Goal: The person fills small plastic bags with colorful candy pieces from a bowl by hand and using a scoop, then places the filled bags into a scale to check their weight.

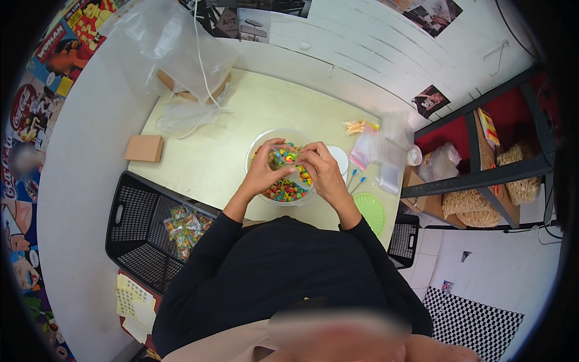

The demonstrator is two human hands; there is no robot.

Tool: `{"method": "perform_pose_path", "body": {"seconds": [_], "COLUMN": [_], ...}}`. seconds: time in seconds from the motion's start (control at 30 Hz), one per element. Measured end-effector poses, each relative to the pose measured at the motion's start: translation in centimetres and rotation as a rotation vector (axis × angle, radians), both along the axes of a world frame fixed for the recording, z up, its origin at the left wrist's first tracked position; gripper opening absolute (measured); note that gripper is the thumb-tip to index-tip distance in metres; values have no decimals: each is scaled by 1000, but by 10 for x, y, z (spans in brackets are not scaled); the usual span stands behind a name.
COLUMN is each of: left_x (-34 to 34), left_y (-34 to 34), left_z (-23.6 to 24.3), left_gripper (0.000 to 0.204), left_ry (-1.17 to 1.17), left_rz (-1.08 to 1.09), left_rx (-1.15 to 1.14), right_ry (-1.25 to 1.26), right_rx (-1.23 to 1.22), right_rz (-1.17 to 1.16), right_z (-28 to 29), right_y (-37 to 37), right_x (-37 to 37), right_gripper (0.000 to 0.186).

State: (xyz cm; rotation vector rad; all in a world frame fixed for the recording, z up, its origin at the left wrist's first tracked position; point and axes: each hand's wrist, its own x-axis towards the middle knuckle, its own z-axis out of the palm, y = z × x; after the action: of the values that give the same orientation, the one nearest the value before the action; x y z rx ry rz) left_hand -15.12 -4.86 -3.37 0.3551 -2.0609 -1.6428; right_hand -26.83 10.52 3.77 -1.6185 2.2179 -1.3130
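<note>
A round translucent tub point(295, 202) full of small multicoloured candies point(280, 193) stands on the table in front of me. Over it, a small clear plastic bag point(282, 158) with some of the candies inside is held between my hands. My left hand point(267, 172) grips the bag's left side, thumb and fingers curved around it. On the other side, my right hand point(321, 168) pinches the bag's edge with its fingertips. The exact grip of the right fingertips is partly hidden. A white round lid point(338, 160) lies just beyond my right hand.
Left of the table, a black crate point(136, 241) holds several filled candy packets point(187, 228). A brown box point(144, 148) sits at the left edge. Clear plastic bags point(389, 154), two blue-tipped sticks point(356, 178) and a green tray point(370, 214) lie right. A dark shelf point(476, 172) holds bagged goods.
</note>
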Motion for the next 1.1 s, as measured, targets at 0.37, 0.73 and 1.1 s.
{"method": "perform_pose_path", "body": {"seconds": [0.37, 0.73, 1.1], "left_x": [9, 15, 16], "left_y": [-3, -23, -27], "left_z": [15, 11, -15], "left_gripper": [42, 44, 45], "left_ry": [1, 53, 184], "left_rz": [4, 156, 341], "left_rx": [99, 275, 408], "right_ry": [-27, 47, 288], "right_rx": [-19, 369, 633], "right_rz": [-85, -26, 41], "right_z": [0, -37, -44], "right_y": [-4, 14, 18], "right_x": [3, -6, 9], "right_gripper": [9, 32, 18]}}
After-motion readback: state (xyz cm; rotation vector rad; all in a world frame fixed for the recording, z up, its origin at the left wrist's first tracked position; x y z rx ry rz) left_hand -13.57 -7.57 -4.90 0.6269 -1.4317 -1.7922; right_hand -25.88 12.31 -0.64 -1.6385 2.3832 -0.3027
